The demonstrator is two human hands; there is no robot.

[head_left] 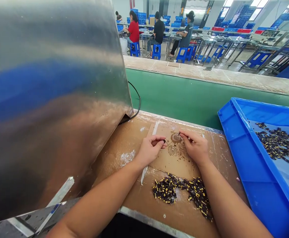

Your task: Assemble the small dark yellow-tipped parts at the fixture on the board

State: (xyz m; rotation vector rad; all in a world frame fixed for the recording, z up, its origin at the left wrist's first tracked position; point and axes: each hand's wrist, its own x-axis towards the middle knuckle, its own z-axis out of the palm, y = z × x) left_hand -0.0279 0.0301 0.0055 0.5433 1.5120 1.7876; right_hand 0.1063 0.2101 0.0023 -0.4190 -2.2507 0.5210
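Observation:
My left hand point(152, 149) is over the left part of a cardboard sheet point(166, 162), its thumb and fingers pinched on a small black part point(164, 141). To its right, my right hand point(195, 145) has its fingertips together at a round, wet-looking brown patch point(176, 137) on the sheet. Whatever sits between those fingertips is too small to make out. Nearer to me, between my forearms, lies a loose pile of small black and yellow parts point(165, 190).
A large metal panel point(57, 99) rises on the left, a black cable point(139, 99) beside it. On the right stands a blue bin point(261, 168) holding more black and yellow parts point(280, 142). Beyond the green belt point(174, 92), several people sit at tables.

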